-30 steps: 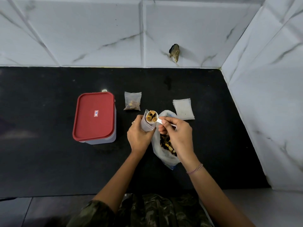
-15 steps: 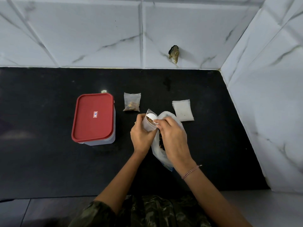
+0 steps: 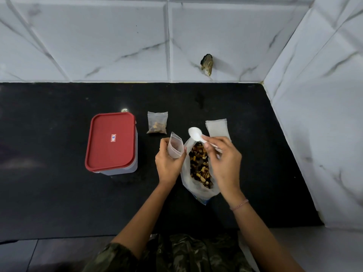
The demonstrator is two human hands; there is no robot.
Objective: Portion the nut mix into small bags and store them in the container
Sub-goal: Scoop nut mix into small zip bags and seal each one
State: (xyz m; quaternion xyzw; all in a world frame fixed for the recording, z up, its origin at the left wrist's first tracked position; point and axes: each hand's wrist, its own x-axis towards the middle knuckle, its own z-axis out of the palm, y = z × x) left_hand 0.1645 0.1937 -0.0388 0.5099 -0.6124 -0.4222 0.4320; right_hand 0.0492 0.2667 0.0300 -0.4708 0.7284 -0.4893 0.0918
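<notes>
My left hand (image 3: pixel 169 163) grips a small clear bag (image 3: pixel 175 145), held upright with its mouth open. My right hand (image 3: pixel 224 163) pinches the handle of a white plastic spoon (image 3: pixel 195 133), whose bowl is empty and raised just right of the small bag. Between my hands lies the large open bag of nut mix (image 3: pixel 200 169) on the black counter. A filled small bag (image 3: pixel 157 125) lies behind my left hand. The container with the red lid (image 3: pixel 111 141) stands closed at the left.
A stack of empty small bags (image 3: pixel 217 127) lies behind my right hand. White marble-look walls close off the back and the right side (image 3: pixel 314 114). A small dark object (image 3: pixel 206 63) sticks to the back wall. The black counter (image 3: pixel 49 173) extends to the left.
The spoon held nuts over the small bag, tipped into it, and now is empty and lifted to the right. My right hand has moved right, uncovering the nut mix bag.
</notes>
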